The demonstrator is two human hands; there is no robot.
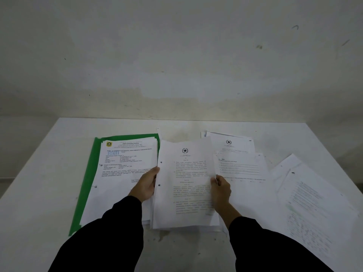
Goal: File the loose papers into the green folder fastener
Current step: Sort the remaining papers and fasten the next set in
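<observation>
Centrally: punched sheet bundle (184, 183), edges pinched by fingers of left hand (146, 185) and right hand (221, 190), over the desk (39, 183). Left: open green folder (86, 193) bearing filed pages (125, 173). Right: loose papers (314, 203), overlapping, partly under the bundle.

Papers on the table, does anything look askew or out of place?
Yes. The loose papers on the right lie fanned out at skewed angles, overlapping one another, unlike the neater stack in the green folder on the left. The left hand and right hand hold a punched sheet between them.
</observation>
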